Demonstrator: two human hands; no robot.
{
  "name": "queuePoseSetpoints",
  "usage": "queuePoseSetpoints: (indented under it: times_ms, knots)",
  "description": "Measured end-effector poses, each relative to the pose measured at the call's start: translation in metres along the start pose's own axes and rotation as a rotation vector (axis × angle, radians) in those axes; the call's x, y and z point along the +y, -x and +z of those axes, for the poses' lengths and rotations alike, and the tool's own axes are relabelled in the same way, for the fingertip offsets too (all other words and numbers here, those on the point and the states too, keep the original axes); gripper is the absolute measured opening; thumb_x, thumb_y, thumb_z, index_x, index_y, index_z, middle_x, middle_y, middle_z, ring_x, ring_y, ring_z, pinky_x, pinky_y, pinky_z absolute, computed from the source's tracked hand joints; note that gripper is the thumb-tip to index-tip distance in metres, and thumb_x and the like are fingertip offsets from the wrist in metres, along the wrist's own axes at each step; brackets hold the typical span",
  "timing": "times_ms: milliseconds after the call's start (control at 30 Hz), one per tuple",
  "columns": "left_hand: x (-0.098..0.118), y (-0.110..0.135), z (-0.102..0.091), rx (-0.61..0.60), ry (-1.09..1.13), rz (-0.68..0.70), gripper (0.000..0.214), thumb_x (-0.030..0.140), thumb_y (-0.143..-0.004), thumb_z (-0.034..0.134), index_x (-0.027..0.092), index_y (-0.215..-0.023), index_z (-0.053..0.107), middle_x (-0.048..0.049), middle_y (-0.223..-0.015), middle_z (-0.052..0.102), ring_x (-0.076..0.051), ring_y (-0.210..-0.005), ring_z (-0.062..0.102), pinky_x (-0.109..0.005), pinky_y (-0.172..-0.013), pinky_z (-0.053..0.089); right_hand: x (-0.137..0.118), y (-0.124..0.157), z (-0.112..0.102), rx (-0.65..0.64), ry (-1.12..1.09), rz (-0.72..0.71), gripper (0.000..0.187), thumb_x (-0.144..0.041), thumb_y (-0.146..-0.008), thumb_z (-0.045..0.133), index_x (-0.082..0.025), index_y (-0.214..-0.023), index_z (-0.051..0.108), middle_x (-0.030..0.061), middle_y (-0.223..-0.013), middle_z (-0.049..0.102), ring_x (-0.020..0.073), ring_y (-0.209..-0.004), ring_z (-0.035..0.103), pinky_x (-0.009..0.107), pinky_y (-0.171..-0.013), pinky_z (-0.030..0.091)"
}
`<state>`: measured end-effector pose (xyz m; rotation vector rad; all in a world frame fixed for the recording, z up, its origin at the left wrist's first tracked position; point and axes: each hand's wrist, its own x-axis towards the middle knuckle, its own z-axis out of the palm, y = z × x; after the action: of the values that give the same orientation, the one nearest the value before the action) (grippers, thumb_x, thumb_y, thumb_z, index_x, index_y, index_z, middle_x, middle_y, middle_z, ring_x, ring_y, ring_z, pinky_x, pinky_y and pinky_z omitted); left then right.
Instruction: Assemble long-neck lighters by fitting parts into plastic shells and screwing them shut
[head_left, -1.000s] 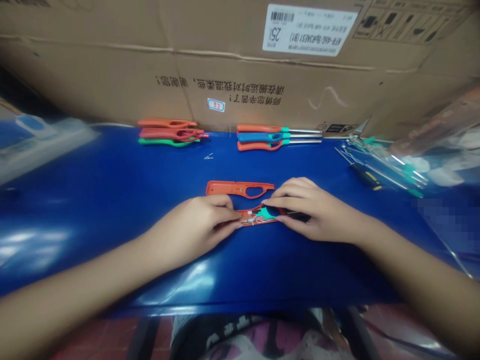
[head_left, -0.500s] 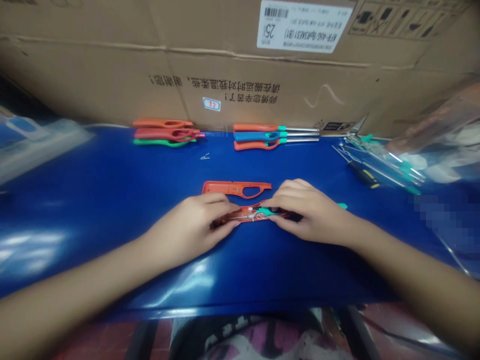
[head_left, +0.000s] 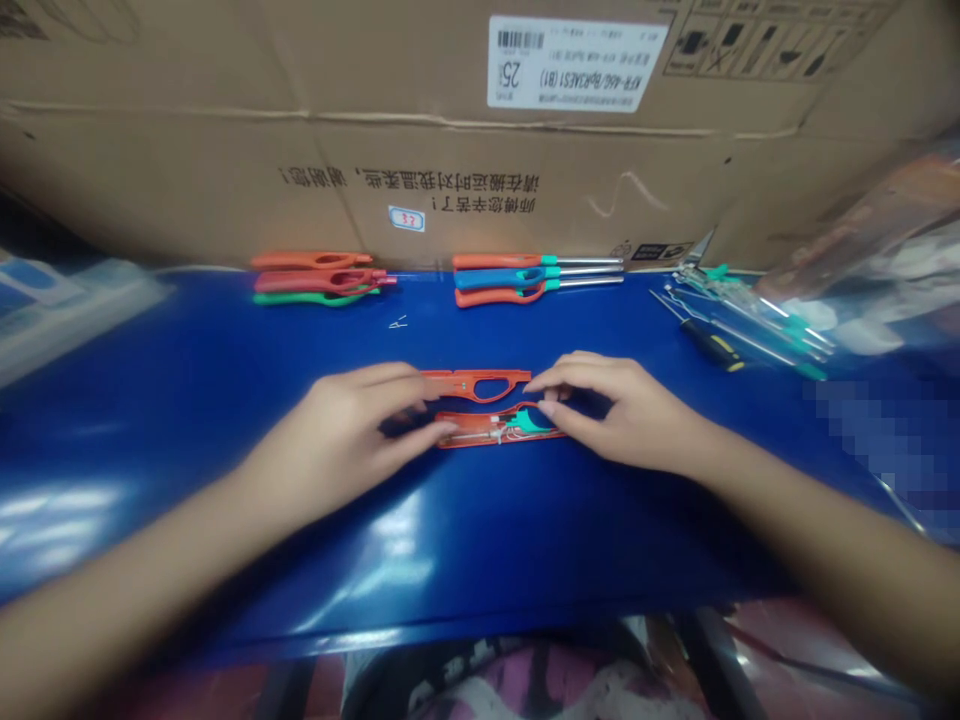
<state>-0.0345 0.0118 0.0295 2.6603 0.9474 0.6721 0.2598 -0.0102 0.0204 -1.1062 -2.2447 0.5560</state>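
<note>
The open orange lighter half (head_left: 495, 428) shows a teal trigger; my left hand (head_left: 352, 435) and right hand (head_left: 615, 405) pinch its ends, fingers narrow.

Both hands (head_left: 487, 425) on orange lighter shells (head_left: 487, 405)

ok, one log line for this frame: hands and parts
left hand: on open orange shell | right hand: at teal trigger | empty orange cover: behind, flat

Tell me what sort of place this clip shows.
Probably a small assembly workbench: blue table, an open orange lighter shell between both hands, finished lighters lined up by a cardboard carton, a screwdriver.
</note>
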Motion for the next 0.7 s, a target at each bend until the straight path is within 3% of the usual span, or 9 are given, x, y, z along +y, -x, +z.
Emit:
queuePoseSetpoints:
  times_ms: [67,200,267,367,500,700]
  knots:
    - [-0.008,-0.003,-0.004,0.004,-0.065,-0.01,0.024,0.034,-0.097,0.06,0.022,-0.114,0.072,-0.0055,-0.102,0.073,-0.018,-0.088,0.068,-0.03,-0.077,0.056,0.002,0.001,-0.01,0.012,0.023,-0.005,0.019,-0.016,-0.091,0.059,-0.021,-0.105,0.07,0.0041,-0.091,0.07,0.0169,-0.085,0.064,0.031,-0.077,0.05]
    - [-0.026,-0.007,-0.002,-0.051,-0.183,-0.063,0.028,0.038,-0.095,0.06,0.019,-0.112,0.072,-0.0095,-0.111,0.072,-0.027,-0.104,0.066,-0.042,-0.091,0.055,0.007,0.002,-0.026,-0.186,0.07,-0.016,0.012,-0.018,-0.091,0.058,-0.021,-0.097,0.069,0.004,-0.091,0.069,0.0174,-0.085,0.062,0.033,-0.078,0.049]
    - [-0.034,-0.007,0.001,-0.088,-0.183,-0.084,0.034,0.041,-0.094,0.059,0.017,-0.117,0.071,-0.0116,-0.117,0.071,-0.029,-0.11,0.064,-0.045,-0.097,0.053,0.008,0.002,-0.028,-0.224,0.093,-0.012,0.012,-0.021,-0.092,0.058,-0.021,-0.098,0.068,0.0043,-0.094,0.069,0.0176,-0.087,0.062,0.033,-0.079,0.049]
    - [-0.04,-0.008,0.003,-0.139,-0.149,-0.07,0.036,0.04,-0.098,0.054,0.016,-0.12,0.069,-0.0127,-0.123,0.067,-0.029,-0.115,0.062,-0.045,-0.101,0.051,0.011,0.004,-0.023,-0.207,0.195,-0.057,0.015,-0.021,-0.094,0.056,-0.02,-0.103,0.067,0.0053,-0.097,0.069,0.0192,-0.091,0.062,0.037,-0.084,0.047]
    - [-0.041,-0.011,0.002,-0.124,-0.136,-0.079,0.038,0.038,-0.103,0.043,0.014,-0.119,0.069,-0.0132,-0.116,0.068,-0.027,-0.106,0.064,-0.042,-0.096,0.051,0.013,0.004,-0.014,-0.173,0.354,-0.101,0.019,-0.022,-0.097,0.052,-0.02,-0.107,0.068,0.0069,-0.101,0.07,0.0226,-0.095,0.064,0.041,-0.085,0.046]
    - [-0.022,-0.014,0.002,-0.054,0.017,-0.164,0.035,0.038,-0.104,0.042,0.016,-0.109,0.068,-0.0098,-0.106,0.072,-0.022,-0.094,0.068,-0.034,-0.086,0.054,0.009,0.004,-0.007,0.072,0.289,-0.16,0.044,-0.023,-0.095,0.058,-0.025,-0.139,0.052,0.0132,-0.129,0.058,0.0287,-0.123,0.054,0.049,-0.103,0.047]
